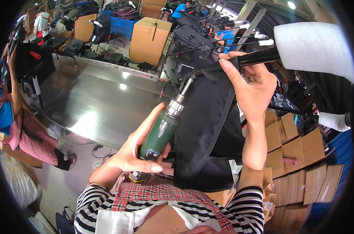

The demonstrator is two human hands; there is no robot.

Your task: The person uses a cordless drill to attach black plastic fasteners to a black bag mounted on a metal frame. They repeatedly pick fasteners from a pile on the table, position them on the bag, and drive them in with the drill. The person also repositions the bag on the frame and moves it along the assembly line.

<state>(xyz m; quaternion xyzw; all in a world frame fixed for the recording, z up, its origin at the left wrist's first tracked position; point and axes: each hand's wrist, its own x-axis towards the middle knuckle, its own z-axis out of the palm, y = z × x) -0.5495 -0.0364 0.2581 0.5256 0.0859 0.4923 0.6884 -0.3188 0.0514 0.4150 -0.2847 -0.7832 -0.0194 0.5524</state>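
Note:
My left hand (136,150) is wrapped round a green electric screwdriver (158,134). The tool's silver chuck and bit point up and away, ending close to a dark joint of a black folding frame. My right hand (255,84) is raised at the upper right, closed round a black metal tube (259,57) near its end. A thick white foam sleeve (315,50) covers the tube's outer part. Below the tube hangs black fabric (208,117), spread between my two arms. Whether the bit touches a screw cannot be made out.
A shiny metal worktable (106,97) lies ahead and left. Behind it stand a cardboard box (149,41) and a blue crate (120,26). Flattened cartons (298,156) are stacked at the right. A person in a pink garment (32,128) stands at the left; others work farther back.

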